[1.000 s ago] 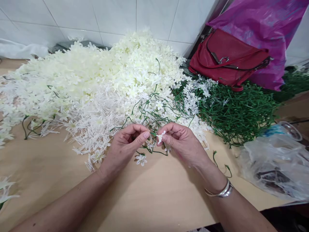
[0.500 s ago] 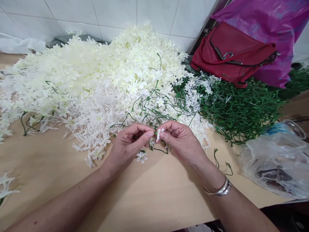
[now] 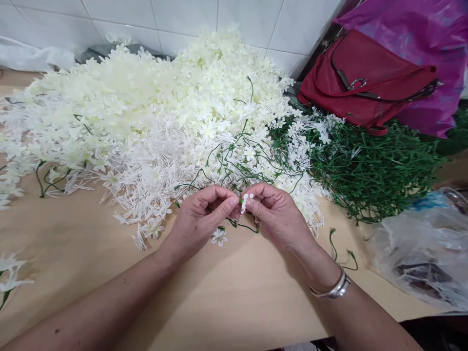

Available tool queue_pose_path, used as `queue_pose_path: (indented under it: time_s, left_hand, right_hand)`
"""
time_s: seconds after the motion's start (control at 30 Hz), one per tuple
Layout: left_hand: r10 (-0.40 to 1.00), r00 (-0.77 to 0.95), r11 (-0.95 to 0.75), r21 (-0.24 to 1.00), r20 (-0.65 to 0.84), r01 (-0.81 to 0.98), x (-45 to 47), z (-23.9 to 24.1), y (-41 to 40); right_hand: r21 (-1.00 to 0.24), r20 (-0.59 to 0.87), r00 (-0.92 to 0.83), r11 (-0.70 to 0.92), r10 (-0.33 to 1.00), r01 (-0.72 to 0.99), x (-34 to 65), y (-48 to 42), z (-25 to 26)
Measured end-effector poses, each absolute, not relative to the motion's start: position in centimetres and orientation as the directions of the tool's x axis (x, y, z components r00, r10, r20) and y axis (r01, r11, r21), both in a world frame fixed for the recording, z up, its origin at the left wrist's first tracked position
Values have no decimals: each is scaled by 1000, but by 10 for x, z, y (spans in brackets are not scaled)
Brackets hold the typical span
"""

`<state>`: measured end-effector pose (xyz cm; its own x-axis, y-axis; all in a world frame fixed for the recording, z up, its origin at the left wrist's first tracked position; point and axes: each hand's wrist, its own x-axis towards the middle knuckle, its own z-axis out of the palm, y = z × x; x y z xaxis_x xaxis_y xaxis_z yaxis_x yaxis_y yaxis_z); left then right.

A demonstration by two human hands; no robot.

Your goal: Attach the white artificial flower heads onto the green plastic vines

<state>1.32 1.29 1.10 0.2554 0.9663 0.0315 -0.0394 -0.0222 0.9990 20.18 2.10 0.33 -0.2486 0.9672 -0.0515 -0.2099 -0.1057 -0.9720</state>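
Above the front of the table, my two hands meet at a small white artificial flower [image 3: 246, 202]. My left hand [image 3: 208, 212] pinches the green stem end behind the bloom between thumb and forefinger. With thumb and forefinger closed, my right hand [image 3: 276, 212] holds the white petals. Just below the fingers, another white flower [image 3: 219, 237] lies on the table. Green plastic stems [image 3: 234, 165] are strewn over the white pieces behind my hands. The fingertips partly cover the join of stem and petals.
A big heap of cream petals [image 3: 146, 92] fills the back, with white stamen pieces [image 3: 157, 165] before it. Green stems [image 3: 380, 165] pile at right, under a red handbag [image 3: 369, 78] and purple bag [image 3: 446, 53]. A clear plastic bag [image 3: 435, 243] lies at right; white flowers [image 3: 12, 278] at left.
The camera view has shifted slightly, so the surroundings appear further right. Both hands keep their pinch on the flower, whose petals look a little turned.
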Motion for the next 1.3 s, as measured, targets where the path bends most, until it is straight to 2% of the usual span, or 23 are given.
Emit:
queue_pose_path:
  time_s: [0.4,0.53,0.77,0.93,1.17,1.3]
  left_hand:
    - [971,237,-40,999,33,26,14,2,13]
    - [973,231,-21,1000,17,13,15,3,15]
    - [958,286,1,999,11,-43,16,8,13]
    - [962,273,3,999,10,-48,16,9,10]
    - [954,298,-9,1000,16,-27,16,7,11]
    - [950,312,-19,1000,15,10,16,7,11]
  right_hand:
    - [-995,-77,-184,-87,980,-42,201,20,11]
    - [-992,-57,-179,-76,982,-101,199,22,8]
    - [-968,-133,-219,-174,967,-180,207,28,3]
    - [-964,-118,-321,-186,940,-189,213,29,1]
    - [-977,-120,-259,-160,958,-142,212,27,3]
    - [-979,-83,-290,-133,954,-157,210,27,5]
